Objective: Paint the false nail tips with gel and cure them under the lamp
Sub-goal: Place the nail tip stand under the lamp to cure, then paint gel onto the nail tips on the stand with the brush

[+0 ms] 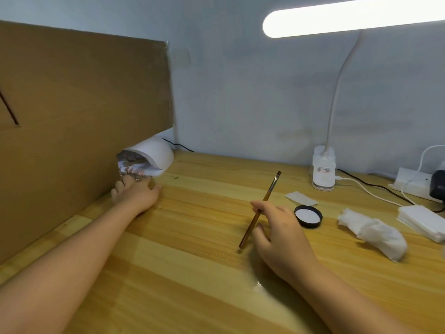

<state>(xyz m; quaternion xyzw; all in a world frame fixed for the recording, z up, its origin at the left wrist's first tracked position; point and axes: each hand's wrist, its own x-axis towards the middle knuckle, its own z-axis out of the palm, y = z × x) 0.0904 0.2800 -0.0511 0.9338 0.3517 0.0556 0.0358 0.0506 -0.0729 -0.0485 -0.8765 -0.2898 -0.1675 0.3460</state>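
Observation:
A white curing lamp (154,151) stands at the back left, half hidden behind a cardboard sheet. Something pale with pink marks, probably the nail tips (133,168), lies in its mouth on white paper. My left hand (136,192) reaches to the lamp's opening; its fingertips are at the tips there, and whether they hold anything is hidden. My right hand (277,227) pinches a brown gel brush (261,208) between thumb and fingers, bristles pointing up and away, its lower end near the wooden table.
A tall cardboard sheet (79,116) walls off the left. A black lid with white inside (308,216), a small wipe (301,198), crumpled tissue (372,232) and a pad stack (423,221) lie right. A desk lamp base (323,171), cables and a power strip (411,180) stand behind.

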